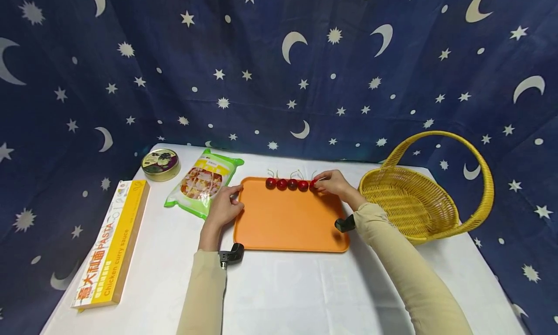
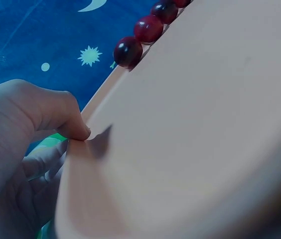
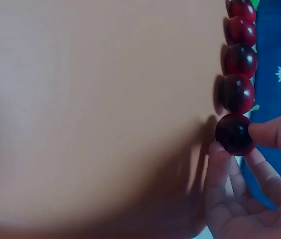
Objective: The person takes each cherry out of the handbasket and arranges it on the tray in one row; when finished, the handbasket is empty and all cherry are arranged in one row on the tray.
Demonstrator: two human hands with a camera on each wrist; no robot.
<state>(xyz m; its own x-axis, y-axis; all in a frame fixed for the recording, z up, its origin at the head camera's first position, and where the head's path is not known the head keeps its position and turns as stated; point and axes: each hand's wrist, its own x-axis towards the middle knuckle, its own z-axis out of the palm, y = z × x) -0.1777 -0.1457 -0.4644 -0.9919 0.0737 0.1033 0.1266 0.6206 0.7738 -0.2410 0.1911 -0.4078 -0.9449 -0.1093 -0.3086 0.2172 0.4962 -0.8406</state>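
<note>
An orange tray point(image 1: 287, 221) lies on the table, with several dark red cherries point(image 1: 292, 184) side by side along its far edge. Their thin stems point away over the rim. My left hand point(image 1: 224, 206) grips the tray's left rim near the far corner, thumb point(image 2: 78, 127) on top and the other fingers outside. At the right end of the row, my right hand point(image 1: 335, 184) pinches a cherry point(image 3: 234, 134) between thumb and fingers. That cherry sits close to its neighbour point(image 3: 238, 93); whether it bears on the tray I cannot tell.
A yellow wicker basket point(image 1: 436, 236) with a tall handle stands right of the tray. To the left are a green-edged food bag point(image 1: 202, 182), a round tin point(image 1: 161, 164) and a long pasta box point(image 1: 111, 245). Behind the white table point(image 1: 296, 296) hangs a starry blue cloth point(image 1: 261, 127).
</note>
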